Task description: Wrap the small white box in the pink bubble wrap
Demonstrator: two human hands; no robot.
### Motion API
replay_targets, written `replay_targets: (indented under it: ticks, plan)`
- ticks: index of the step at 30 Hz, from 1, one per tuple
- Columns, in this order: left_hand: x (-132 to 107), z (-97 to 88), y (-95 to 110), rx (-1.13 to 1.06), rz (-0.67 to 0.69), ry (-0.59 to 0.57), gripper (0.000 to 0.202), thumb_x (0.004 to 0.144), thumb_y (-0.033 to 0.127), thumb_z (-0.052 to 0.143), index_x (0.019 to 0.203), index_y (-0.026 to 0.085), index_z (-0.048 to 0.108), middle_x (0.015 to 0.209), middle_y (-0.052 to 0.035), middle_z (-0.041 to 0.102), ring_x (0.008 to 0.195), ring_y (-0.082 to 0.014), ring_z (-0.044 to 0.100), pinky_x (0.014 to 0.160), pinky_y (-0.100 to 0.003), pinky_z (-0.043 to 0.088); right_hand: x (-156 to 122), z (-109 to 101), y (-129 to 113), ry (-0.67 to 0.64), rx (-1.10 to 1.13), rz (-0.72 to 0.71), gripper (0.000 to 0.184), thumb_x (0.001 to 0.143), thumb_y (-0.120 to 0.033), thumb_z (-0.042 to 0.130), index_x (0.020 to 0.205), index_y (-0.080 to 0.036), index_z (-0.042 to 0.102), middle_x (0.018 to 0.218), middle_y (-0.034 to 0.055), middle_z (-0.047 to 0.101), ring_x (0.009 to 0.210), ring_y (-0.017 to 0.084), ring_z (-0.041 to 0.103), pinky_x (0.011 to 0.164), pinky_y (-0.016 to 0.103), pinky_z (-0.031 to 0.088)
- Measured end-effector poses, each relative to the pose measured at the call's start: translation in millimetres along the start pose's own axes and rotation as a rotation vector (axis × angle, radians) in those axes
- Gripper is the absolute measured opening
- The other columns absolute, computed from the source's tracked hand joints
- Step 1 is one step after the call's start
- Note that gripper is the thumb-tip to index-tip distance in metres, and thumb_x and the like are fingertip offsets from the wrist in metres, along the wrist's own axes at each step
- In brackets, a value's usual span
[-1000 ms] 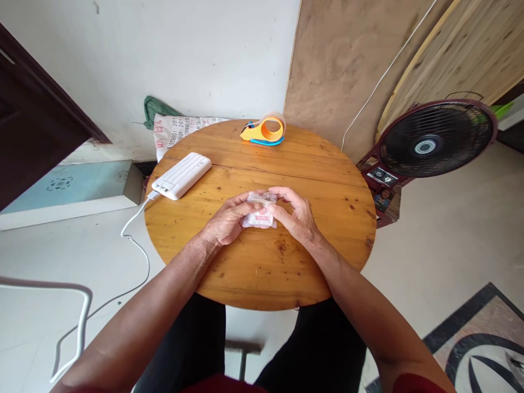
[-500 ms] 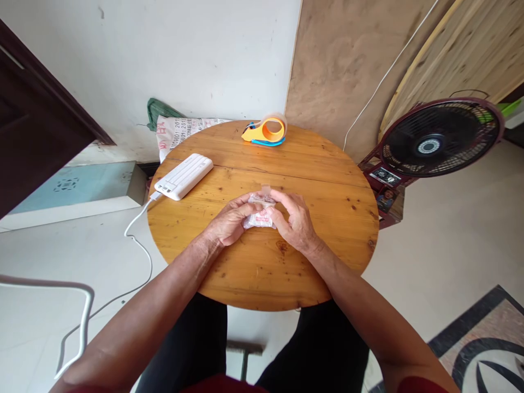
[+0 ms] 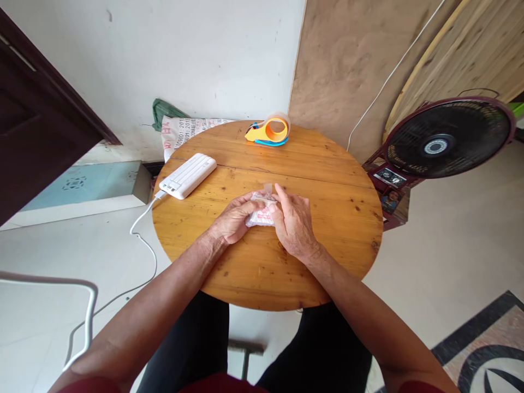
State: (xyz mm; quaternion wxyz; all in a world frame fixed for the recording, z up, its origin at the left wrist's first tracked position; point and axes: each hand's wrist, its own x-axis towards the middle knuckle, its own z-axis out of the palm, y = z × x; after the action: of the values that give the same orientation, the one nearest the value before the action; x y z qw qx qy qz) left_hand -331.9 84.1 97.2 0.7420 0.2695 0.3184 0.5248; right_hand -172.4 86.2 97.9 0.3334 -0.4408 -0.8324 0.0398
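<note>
A small clear plastic packet (image 3: 260, 216) with pink print lies on the round wooden table (image 3: 327, 180), pinched between both hands. My left hand (image 3: 233, 221) grips its left side with curled fingers. My right hand (image 3: 292, 224) lies over its right side, fingers pressed down on it. A short strip of clear tape (image 3: 268, 188) sticks up at the packet's far edge. Most of the packet is hidden by the fingers.
A white power bank (image 3: 188, 175) with a white cable (image 3: 141, 240) lies at the table's left. An orange tape dispenser (image 3: 268, 131) sits at the far edge. A black floor fan (image 3: 446, 139) stands to the right, a printed sack (image 3: 180, 131) behind.
My right hand has shifted left and rolled further over the packet, covering more of it. The left hand has stayed where it was.
</note>
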Motion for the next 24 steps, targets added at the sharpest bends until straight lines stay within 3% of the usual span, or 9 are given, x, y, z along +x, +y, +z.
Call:
replay_targets:
  ticks: [7,13,17,20,24]
  plan:
    - [-1,2.9,4,-0.042,-0.018,0.014,0.035,0.06,0.011,0.077,0.094,0.013,0.068,0.086,-0.0024,0.072,0.075,-0.0143,0.065,0.074,-0.026,0.05,-1,-3,-3,0.053,0.009,-0.024,0.05,0.099,-0.029,0.038,0.146,-0.012,0.041,0.121,0.0148,0.07,0.113,0.029,0.061,0.1,0.049,0.04]
    - [-2,0.6,8,-0.075,-0.039,0.014,0.042,0.061,0.015,0.076,0.103,0.015,0.067,0.089,-0.0024,0.071,0.078,-0.0169,0.064,0.074,-0.031,0.052,1,-5,4,0.143,0.352,0.135,0.042,0.102,-0.034,0.036,0.14,-0.019,0.048,0.118,0.0092,0.073,0.112,0.023,0.065,0.101,0.043,0.046]
    - [-3,0.3,7,-0.05,-0.048,0.005,0.042,0.061,0.016,0.075,0.103,0.015,0.068,0.089,-0.0033,0.071,0.076,-0.0164,0.064,0.071,-0.028,0.051,6,-8,12,0.168,0.566,0.19,0.031,0.097,-0.034,0.049,0.124,-0.022,0.059,0.109,0.0061,0.075,0.103,0.021,0.068,0.096,0.039,0.05]
    - [-4,1.3,6,-0.03,-0.046,-0.017,0.043,0.062,0.017,0.076,0.104,0.014,0.069,0.09,-0.0047,0.072,0.076,-0.0159,0.064,0.071,-0.027,0.05,11,-15,15,0.157,0.582,0.22,0.023,0.09,-0.033,0.059,0.11,-0.022,0.066,0.103,0.005,0.074,0.095,0.02,0.068,0.09,0.037,0.052]
    - [-4,1.5,5,-0.027,-0.053,-0.053,0.042,0.062,0.015,0.077,0.103,0.014,0.071,0.091,-0.0044,0.073,0.075,-0.0156,0.064,0.072,-0.028,0.05,21,-30,11,0.07,0.526,0.2,0.027,0.085,-0.028,0.062,0.111,-0.023,0.066,0.108,0.0047,0.071,0.098,0.02,0.065,0.091,0.039,0.051]
